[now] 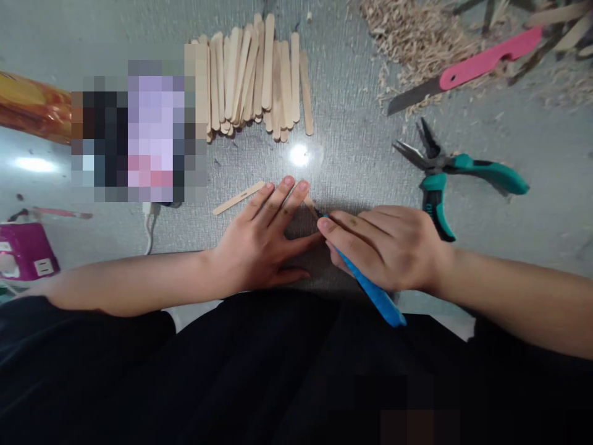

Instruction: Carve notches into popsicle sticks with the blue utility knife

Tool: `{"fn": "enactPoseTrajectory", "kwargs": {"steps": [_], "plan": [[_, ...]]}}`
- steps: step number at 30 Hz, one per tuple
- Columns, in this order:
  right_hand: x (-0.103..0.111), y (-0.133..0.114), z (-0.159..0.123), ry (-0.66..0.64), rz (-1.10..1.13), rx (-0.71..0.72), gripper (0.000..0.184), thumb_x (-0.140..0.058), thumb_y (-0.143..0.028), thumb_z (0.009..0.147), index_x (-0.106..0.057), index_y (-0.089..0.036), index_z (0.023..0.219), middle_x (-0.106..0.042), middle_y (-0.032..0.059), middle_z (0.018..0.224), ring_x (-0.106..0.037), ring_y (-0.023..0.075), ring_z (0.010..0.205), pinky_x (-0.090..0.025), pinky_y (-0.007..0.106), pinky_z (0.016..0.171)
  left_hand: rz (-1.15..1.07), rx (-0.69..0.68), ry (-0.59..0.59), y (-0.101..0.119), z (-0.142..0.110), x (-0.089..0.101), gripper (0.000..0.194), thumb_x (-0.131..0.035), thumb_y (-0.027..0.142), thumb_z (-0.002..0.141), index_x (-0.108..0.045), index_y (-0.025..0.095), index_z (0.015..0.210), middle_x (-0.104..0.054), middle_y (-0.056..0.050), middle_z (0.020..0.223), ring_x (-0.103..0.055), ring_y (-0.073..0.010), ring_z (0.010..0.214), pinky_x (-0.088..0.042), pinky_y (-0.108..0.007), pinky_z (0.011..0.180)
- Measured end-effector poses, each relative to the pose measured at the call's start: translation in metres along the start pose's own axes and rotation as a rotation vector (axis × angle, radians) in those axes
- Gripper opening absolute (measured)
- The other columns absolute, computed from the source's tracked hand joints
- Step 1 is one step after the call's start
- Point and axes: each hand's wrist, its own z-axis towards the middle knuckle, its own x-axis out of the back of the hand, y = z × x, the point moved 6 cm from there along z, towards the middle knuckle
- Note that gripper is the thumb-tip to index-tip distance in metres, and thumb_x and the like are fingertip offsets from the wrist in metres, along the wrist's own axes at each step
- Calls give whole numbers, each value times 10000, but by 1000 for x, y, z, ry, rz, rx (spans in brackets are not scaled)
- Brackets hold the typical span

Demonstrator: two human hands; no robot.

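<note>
The left hand [266,228] lies palm down, fingers extended and spread, with fingertips over a wooden stick [310,201] that is mostly hidden; the firmness of hold cannot be told. The right hand [393,247] is closed around a blue-handled tool [368,284], its dark tip at the exposed end of that stick, between the hands. Slip hazard: under a light hold, the narrow stick may pivot and the tip may skid into the left index finger, which extends close to it. Split hazard: excess force may crack the thin wood along its grain. A second stick [231,202], flat, pale and slotted, reaches the left fingertips. The grey tabletop [352,173] has a fine, fabric-like texture. Beyond lie smooth, round-ended sticks [241,74], crumbly shavings [417,37], teal-gripped metal pliers [434,162] and a pink-handled blade [491,59].
</note>
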Motion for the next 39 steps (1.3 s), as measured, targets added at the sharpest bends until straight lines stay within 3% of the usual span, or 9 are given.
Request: {"fn": "enactPoseTrajectory", "kwargs": {"steps": [13, 20, 28, 35, 39], "plan": [[1, -2, -4, 19, 32, 7, 226, -778, -198, 1158, -803, -33, 1311, -919, 178, 1114, -798, 215, 791, -566, 358, 699, -2, -6, -21, -2, -1, 2, 1158, -859, 853, 975, -404, 340, 1909, -131, -204, 2076, -400, -540, 1850, -308, -643, 1541], [1, -5, -6, 87, 58, 7, 260, -729, -219, 1189, -783, -15, 1342, -917, 235, 1141, -807, 236, 795, -580, 358, 648, -22, 11, -63, -1, -1, 5, 1041, -873, 834, 980, -538, 338, 1831, -199, -206, 2063, -362, -537, 1868, -324, -659, 1541], [13, -10, -6, 191, 96, 88, 188, -719, -209, 1179, -790, -68, 1281, -928, 208, 1093, -816, 230, 809, -596, 340, 618, -31, 39, -79, 0, 0, 8, 837, -842, 794, 1034, -695, 291, 1687, -223, -211, 2056, -358, -502, 1878, -281, -608, 1570], [1, -1, -3, 92, 81, 39, 245, -754, -170, 1161, -737, -31, 1362, -930, 211, 1153, -818, 209, 780, -605, 330, 624, -20, 10, -54, 0, -1, 6, 988, -755, 869, 1053, -528, 300, 1829, -226, -226, 2052, -382, -512, 1866, -320, -642, 1545], [-2, 1, -1, 111, 81, 21, 230, -780, -166, 1153, -742, -52, 1349, -934, 198, 1154, -835, 219, 779, -614, 342, 613, -2, 4, -59, 0, -1, 4, 1010, -773, 869, 1035, -513, 298, 1826, -248, -232, 2044, -393, -518, 1859, -321, -643, 1540]]}}
